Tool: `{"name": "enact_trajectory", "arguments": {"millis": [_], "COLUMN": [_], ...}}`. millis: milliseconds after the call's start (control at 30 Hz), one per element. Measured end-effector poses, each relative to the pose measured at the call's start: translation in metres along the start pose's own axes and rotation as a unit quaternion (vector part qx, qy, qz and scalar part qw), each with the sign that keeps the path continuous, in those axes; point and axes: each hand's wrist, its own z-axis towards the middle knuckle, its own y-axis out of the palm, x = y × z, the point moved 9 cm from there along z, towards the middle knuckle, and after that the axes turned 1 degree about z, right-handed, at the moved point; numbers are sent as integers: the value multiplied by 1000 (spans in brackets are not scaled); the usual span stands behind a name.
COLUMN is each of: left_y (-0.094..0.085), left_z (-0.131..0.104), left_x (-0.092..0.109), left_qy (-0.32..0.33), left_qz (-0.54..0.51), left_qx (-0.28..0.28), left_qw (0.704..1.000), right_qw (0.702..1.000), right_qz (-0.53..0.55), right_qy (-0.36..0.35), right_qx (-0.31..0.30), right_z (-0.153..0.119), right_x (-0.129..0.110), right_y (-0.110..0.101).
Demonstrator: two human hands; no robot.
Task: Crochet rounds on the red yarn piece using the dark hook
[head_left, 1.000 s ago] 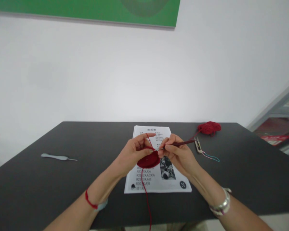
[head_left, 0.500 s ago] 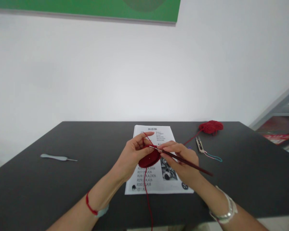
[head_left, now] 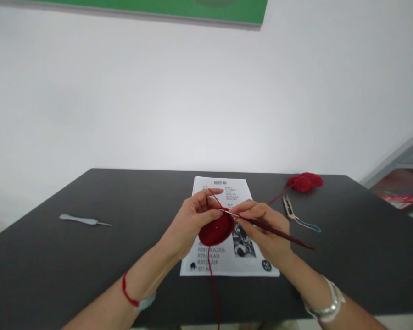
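Note:
A round red crochet piece point(head_left: 217, 229) is pinched at its upper left edge by my left hand point(head_left: 192, 220). Red yarn runs over the raised left index finger, and a tail hangs from the piece past the table's front edge. My right hand point(head_left: 266, 224) grips a crochet hook point(head_left: 282, 234) with a dark brown handle and silver shaft. The hook's tip meets the top edge of the piece, beside my left thumb. Beneath both hands lies a printed pattern sheet point(head_left: 237, 270), partly covered by them.
On the dark table point(head_left: 141, 192), a red yarn ball point(head_left: 305, 182) lies at the back right, its strand leading toward my hands. Thread snips point(head_left: 289, 208) with a looped cord lie near it. A second hook with a pale grey handle point(head_left: 79, 219) rests at the left.
The crochet piece now faces the camera more, showing more of its round surface. The hook and my right hand sit slightly farther right. The whole view has shifted a little.

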Motion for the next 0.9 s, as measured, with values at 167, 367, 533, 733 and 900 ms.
{"name": "enact_trajectory", "arguments": {"millis": [167,367,533,733,900], "left_y": [0,-3,-5,-2,-3], "left_z": [-2,-3,-2,-4,-7], "left_x": [3,5,1,-1,5], "left_qy": [8,28,20,16,55], "left_qz": [19,41,18,8,49], "left_qx": [15,43,43,40,79], "left_qw": [1000,998,999,999,994], "right_qw": [1000,997,983,979,960], "right_qz": [11,-75,-153,-168,-232], "right_qy": [-3,-26,-96,-107,-148], "right_qx": [13,9,23,46,53], "right_z": [4,5,4,5,-1], "right_x": [-4,-12,-29,-33,-39], "right_y": [-1,-2,2,3,12]}}
